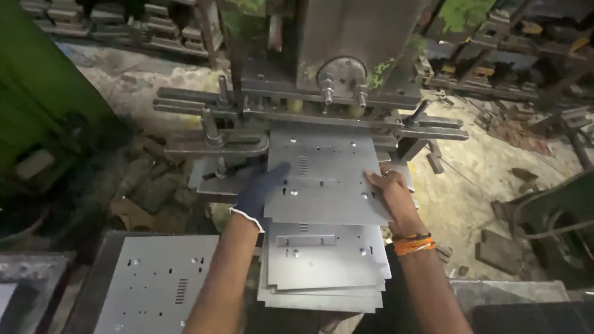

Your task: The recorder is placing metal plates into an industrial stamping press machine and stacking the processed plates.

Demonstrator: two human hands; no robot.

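Observation:
A flat grey sheet-metal panel point(325, 176) with punched holes and slots lies on the bed of a press machine point(337, 74), its far edge under the tooling. My left hand point(260, 188), in a dark blue glove, grips the panel's left edge. My right hand point(388, 192) is bare, wears orange thread at the wrist, and holds the panel's right edge. Below it, close to me, sits a stack of similar punched panels point(325, 266).
Another punched panel point(158, 284) lies on a surface at lower left. Clamp bars and bolts point(213, 133) flank the press bed. A green machine body point(37, 86) stands at left. Scrap and bricks litter the dirty floor point(470, 185) at right.

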